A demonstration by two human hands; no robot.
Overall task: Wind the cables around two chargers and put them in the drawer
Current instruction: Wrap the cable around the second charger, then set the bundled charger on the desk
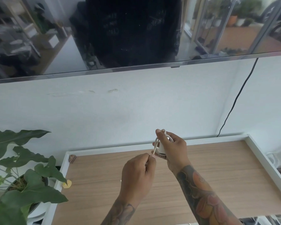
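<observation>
Up above the wooden tabletop (201,168), we are gripping a white charger (161,150) in our right hand (172,147), cable (156,141) looping around it, our left hand (139,174) pinching the cable's loose end just beside it, a leafy potted plant (23,172) sitting at far left.

Soft, even daylight fills the view, with only faint shadows on the desk (201,168). The dark screen (130,33) mirrors a bright room in smeared reflections. Wide-angle distortion bends edges; the plant (19,176) looks slightly soft.
</observation>
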